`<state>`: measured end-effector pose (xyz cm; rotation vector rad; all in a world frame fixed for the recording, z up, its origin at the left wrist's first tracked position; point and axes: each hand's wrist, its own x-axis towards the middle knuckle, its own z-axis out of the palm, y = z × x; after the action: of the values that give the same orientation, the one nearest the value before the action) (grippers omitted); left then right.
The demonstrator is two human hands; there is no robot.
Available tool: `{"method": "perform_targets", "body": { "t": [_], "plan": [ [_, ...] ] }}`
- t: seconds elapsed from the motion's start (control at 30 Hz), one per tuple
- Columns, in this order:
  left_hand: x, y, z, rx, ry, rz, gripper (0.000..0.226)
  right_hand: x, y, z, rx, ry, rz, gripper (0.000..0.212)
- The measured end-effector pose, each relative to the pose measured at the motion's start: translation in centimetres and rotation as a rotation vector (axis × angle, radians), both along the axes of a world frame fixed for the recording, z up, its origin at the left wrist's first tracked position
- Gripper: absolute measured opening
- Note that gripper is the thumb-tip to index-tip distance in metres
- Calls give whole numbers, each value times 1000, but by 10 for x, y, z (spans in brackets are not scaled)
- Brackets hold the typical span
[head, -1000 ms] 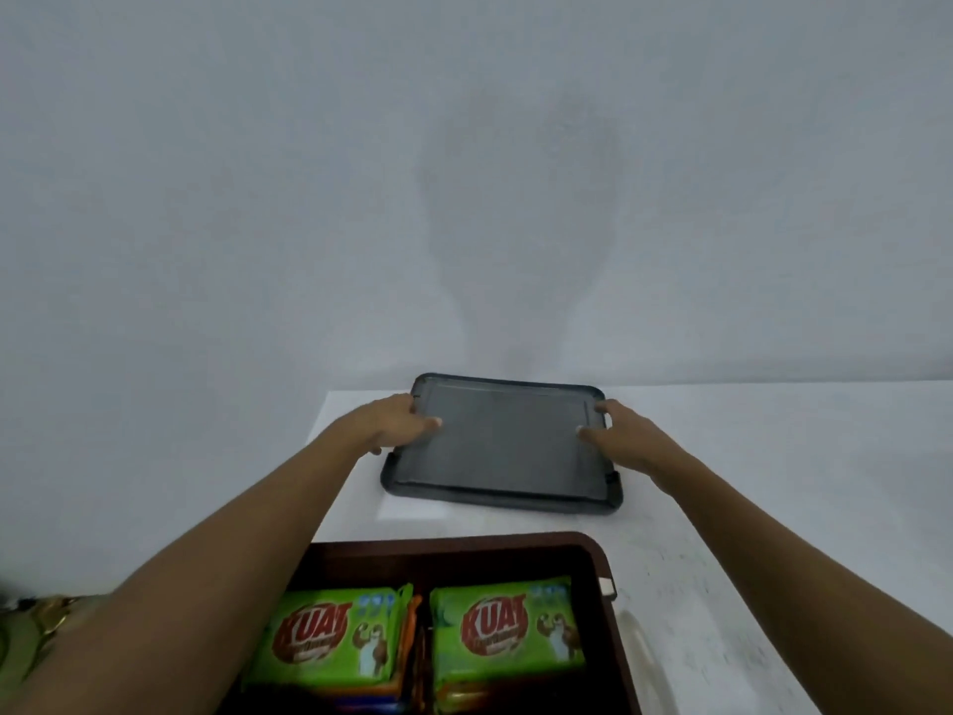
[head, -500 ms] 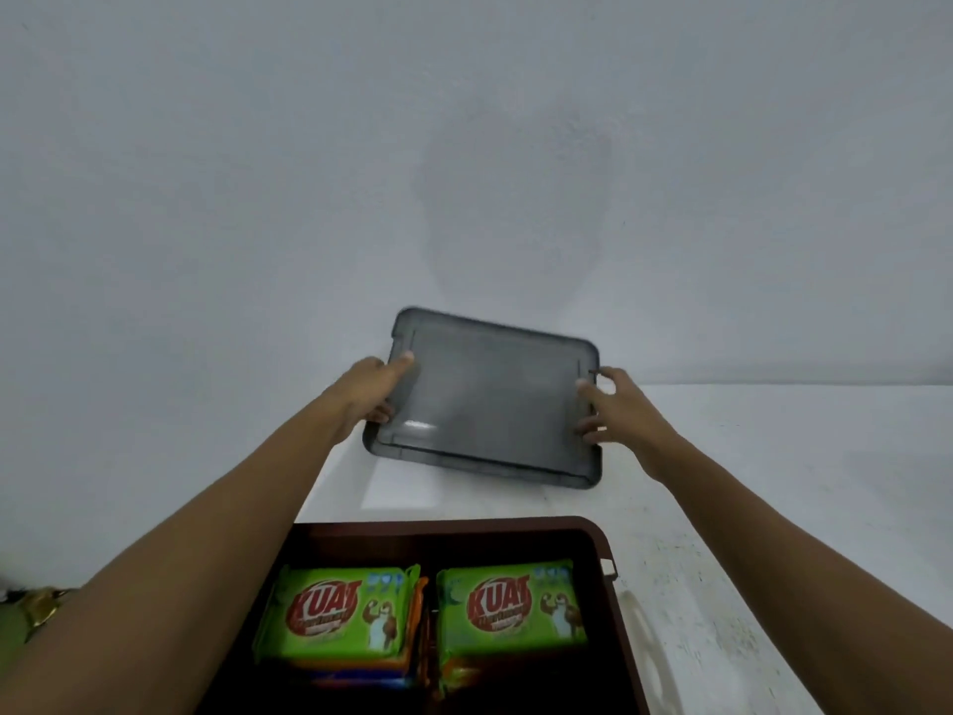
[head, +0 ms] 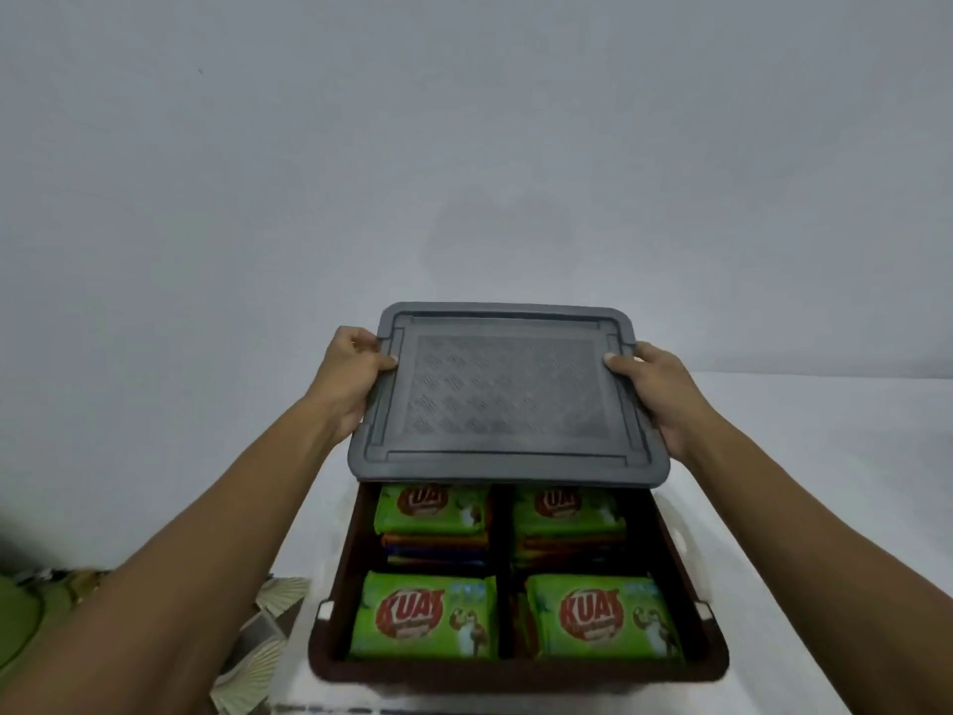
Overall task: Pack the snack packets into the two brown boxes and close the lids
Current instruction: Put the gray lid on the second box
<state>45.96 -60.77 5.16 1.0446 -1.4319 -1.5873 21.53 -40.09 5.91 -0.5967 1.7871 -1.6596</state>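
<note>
Plain grey wall [head: 464, 147], white tabletop [head: 825, 456], soft even light

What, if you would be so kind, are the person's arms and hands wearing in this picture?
Nothing that shows: the left hand and right hand are ungloved, with no ring, watch or bracelet visible; the left forearm and right forearm are bare, with no sleeve in view. The thumbnails look short and unpainted.

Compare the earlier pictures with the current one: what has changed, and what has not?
The grey lid, gripped at its sides by the left hand and right hand, has risen off the table and come towards the person; it now hangs over the far half of the brown box. Unchanged: both hands' grip and the green packets in the open box.
</note>
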Motion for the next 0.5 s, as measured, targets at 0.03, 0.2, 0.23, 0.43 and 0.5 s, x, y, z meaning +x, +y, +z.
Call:
{"method": "perform_targets", "body": {
  "t": [0.03, 0.2, 0.23, 0.43, 0.5],
  "plan": [
    [9, 7, -1, -10, -11, -15, 27, 11, 6, 2, 17, 53, -4, 27],
    [43, 37, -7, -99, -95, -109, 37, 43, 33, -4, 52, 239, -38, 56],
    [48, 42, -7, -124, -101, -106, 35, 46, 36, -6, 42, 237, -40, 56],
    [72, 66, -14, -234, -158, -117, 32, 58, 56, -15, 41, 236, -126, 36],
    [82, 73, -23, -238, -207, -155, 33, 60, 63, -28, 137, 314, -126, 35]
  ]
}}
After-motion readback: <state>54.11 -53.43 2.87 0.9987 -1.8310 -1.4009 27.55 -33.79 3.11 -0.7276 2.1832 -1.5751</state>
